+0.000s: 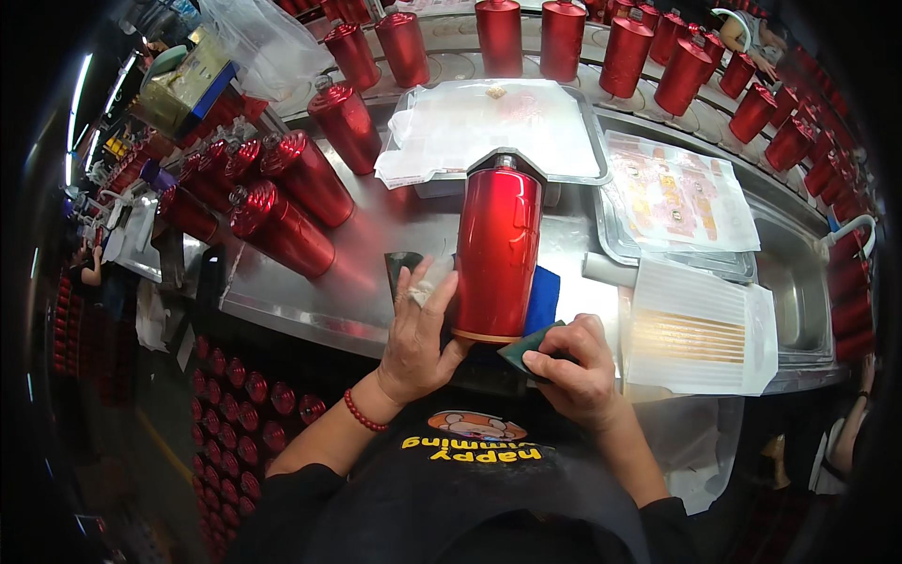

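Observation:
A glossy red bottle [500, 249] lies tilted in front of me, its neck toward a dark bracket [526, 164] and its gold-rimmed base toward me. My left hand [418, 329] rests along the bottle's lower left side, fingers stretched out, white wrapping on one finger. Just beyond those fingertips is a dark green piece [402, 268]; whether they touch it is unclear. My right hand [581, 362] pinches a dark green flat pad [526, 350] beside the bottle's base. A blue cloth [542, 299] shows at the bottle's right side.
Red bottles [282, 230] stand at the left of the metal table [376, 305]. A tray with white sheets [498, 113] lies behind; decal sheets [681, 197] and a gold-striped sheet [700, 329] are right, near a sink [794, 273]. More bottles [628, 56] line the far conveyor.

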Available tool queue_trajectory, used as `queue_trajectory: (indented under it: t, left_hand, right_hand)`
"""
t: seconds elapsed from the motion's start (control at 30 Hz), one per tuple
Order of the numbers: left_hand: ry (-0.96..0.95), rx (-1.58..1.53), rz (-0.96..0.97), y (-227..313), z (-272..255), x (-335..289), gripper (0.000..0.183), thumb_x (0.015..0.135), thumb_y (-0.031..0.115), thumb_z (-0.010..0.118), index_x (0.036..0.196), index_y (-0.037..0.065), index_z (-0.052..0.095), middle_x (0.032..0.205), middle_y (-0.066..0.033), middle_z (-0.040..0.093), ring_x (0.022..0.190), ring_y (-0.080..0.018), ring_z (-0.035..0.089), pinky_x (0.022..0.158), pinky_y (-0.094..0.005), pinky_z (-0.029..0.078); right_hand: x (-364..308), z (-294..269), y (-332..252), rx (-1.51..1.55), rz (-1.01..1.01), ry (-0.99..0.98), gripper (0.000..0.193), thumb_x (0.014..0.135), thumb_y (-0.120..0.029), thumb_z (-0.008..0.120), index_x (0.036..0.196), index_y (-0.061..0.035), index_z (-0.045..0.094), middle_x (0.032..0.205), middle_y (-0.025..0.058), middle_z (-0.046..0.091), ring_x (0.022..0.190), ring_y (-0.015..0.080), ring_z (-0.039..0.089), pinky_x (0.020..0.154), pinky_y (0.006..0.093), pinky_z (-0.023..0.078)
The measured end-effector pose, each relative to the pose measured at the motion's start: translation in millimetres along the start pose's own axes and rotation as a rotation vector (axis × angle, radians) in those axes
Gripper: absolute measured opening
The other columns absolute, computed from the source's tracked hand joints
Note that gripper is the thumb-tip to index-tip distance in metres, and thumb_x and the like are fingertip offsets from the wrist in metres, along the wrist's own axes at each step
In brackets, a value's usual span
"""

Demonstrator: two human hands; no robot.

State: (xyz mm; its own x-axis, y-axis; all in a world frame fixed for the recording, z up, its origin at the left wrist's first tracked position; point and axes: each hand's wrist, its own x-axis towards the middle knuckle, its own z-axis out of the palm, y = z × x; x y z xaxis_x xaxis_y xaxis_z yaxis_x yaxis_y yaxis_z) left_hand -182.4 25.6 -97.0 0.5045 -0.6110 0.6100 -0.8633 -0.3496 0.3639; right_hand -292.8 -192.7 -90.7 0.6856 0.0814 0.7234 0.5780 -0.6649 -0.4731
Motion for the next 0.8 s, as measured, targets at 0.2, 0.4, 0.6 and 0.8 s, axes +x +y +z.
queue_trajectory:
  t: [0.2,0.4,0.6,0.8]
  left_hand:
    - [-0.083,0.066,0.087,-6,7,13,0.086,0.088,0.035,0.078,0.154,-0.003,0.037,0.149,-0.0267,0.049,0.144,-0.0436,0.043,0.123,-0.0577,0.018]
    - [-0.078,-0.141,-0.115,-14,13,-12,0.084,0.101,0.049,0.059,0.155,-0.009,0.029,0.148,-0.0271,0.05,0.138,-0.0421,0.049,0.118,-0.0519,0.032]
    - [-0.086,-0.221,-0.157,-17,19,-15,0.087,0.099,0.05,0.061,0.156,-0.007,0.028,0.149,-0.0276,0.049,0.131,-0.0399,0.056,0.108,-0.0435,0.045]
    - [-0.114,-0.206,-0.108,-27,19,-23,0.088,0.099,0.043,0.065,0.156,-0.008,0.022,0.144,-0.0298,0.052,0.123,-0.0407,0.062,0.103,-0.0435,0.049]
  right_hand:
    - [-8,-20,9,-0.014,0.053,-0.076,0.038,0.068,0.005,0.079,0.103,-0.0062,0.07,0.092,0.0084,0.062,0.078,0.0263,0.056,0.066,0.0373,0.045]
    - [-14,-121,70,-0.413,0.411,0.12,0.033,0.09,0.01,0.055,0.121,0.0021,0.065,0.131,0.0233,0.064,0.12,0.0369,0.063,0.101,0.0403,0.05]
    - [-29,-211,234,-0.861,0.745,-0.319,0.045,0.085,0.01,0.051,0.119,-0.01,0.073,0.15,0.0208,0.051,0.138,0.0394,0.048,0.114,0.0443,0.042]
    - [-41,-241,249,-1.087,0.922,-0.492,0.033,0.095,-0.013,0.058,0.123,-0.0191,0.074,0.145,0.011,0.056,0.139,0.0341,0.046,0.107,0.0457,0.046]
